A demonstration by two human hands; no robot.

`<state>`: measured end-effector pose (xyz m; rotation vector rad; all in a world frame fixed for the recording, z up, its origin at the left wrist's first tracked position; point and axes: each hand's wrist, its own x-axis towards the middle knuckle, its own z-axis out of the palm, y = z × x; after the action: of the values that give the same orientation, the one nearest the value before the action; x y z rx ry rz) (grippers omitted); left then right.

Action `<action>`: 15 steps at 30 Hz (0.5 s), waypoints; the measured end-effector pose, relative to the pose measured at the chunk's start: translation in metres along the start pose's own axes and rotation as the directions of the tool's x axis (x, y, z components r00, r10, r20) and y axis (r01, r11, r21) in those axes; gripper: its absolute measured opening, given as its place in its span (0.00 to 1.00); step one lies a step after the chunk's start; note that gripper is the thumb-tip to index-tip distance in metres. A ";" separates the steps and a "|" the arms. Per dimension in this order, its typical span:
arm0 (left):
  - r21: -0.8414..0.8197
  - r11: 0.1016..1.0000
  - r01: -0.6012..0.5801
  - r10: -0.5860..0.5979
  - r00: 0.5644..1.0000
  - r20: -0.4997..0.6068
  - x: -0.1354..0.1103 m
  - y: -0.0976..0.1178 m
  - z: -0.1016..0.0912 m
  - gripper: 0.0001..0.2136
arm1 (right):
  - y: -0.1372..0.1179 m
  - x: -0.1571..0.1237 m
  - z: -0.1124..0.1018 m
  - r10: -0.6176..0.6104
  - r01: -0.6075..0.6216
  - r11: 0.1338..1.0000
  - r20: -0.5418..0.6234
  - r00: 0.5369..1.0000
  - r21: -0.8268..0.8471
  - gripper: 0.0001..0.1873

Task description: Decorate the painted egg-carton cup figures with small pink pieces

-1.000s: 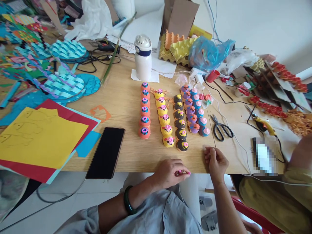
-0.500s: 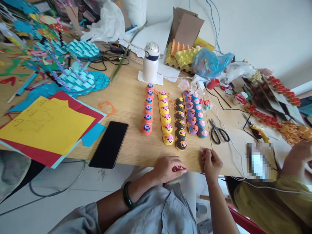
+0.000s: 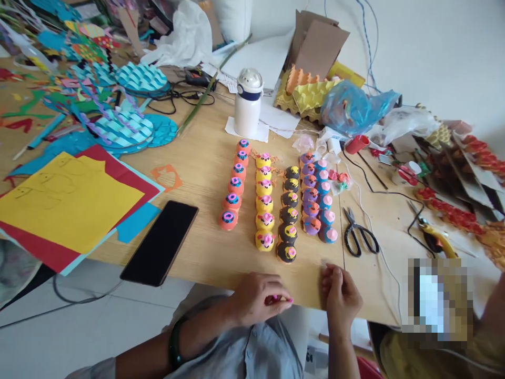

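Observation:
My left hand (image 3: 260, 299) rests by the table's near edge, its fingers curled in, pink nails showing and nothing visible in it. Just right of it, on the table edge, lies my right hand (image 3: 341, 296), also loosely curled, with no object seen in it. Beyond both stand painted egg-carton strips in rows: an orange strip (image 3: 235, 185), a yellow strip (image 3: 264, 202), a black strip (image 3: 290, 214), a purple strip (image 3: 310, 193) and a blue strip (image 3: 325, 202). Black-handled scissors (image 3: 360, 231) lie beyond my right hand, touched by neither hand.
A phone (image 3: 160, 242) overhangs the near edge at left, beside yellow paper (image 3: 67, 202) with pencil drawings. A white bottle (image 3: 248, 108) stands behind the strips. Egg trays (image 3: 315, 95), a blue plastic bag (image 3: 351, 108) and yellow-handled pliers (image 3: 437, 237) lie to the right, near another person's arm (image 3: 495, 305).
The camera view has shifted, so the strips and my hands sit lower in the picture. My hands keep the same curled pose. The other person's hand has mostly left the right edge.

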<state>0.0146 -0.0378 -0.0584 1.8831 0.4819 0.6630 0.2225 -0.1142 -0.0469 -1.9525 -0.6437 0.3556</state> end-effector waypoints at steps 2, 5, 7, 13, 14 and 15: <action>0.014 0.999 -0.028 0.029 0.999 -0.028 0.001 0.003 0.001 0.06 | 0.002 -0.001 -0.003 0.050 -0.049 0.999 0.023 0.998 -0.021 0.25; 0.058 0.998 0.000 0.001 1.000 -0.017 0.004 0.006 0.002 0.07 | 0.012 -0.003 -0.008 0.094 -0.091 0.995 0.091 0.991 -0.030 0.23; 0.113 0.993 0.023 -0.025 1.000 0.012 0.007 0.008 0.003 0.09 | 0.019 -0.004 -0.012 0.102 -0.099 0.995 0.128 0.986 -0.034 0.21; 0.174 0.984 0.039 -0.020 0.994 -0.110 0.010 0.004 0.014 0.09 | 0.015 0.000 -0.016 0.054 -0.046 0.998 0.188 0.981 -0.044 0.23; 0.170 0.985 0.027 -0.006 0.992 -0.127 0.009 0.001 0.016 0.10 | 0.013 0.001 -0.015 0.047 -0.038 0.998 0.189 0.981 -0.051 0.24; 0.165 0.986 0.021 0.001 0.991 -0.136 0.009 -0.002 0.018 0.10 | 0.012 0.003 -0.014 0.039 -0.030 0.998 0.184 0.982 -0.053 0.25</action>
<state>0.0328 -0.0441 -0.0636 1.9983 0.6514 0.7679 0.2353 -0.1273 -0.0511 -1.9948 -0.7449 0.5528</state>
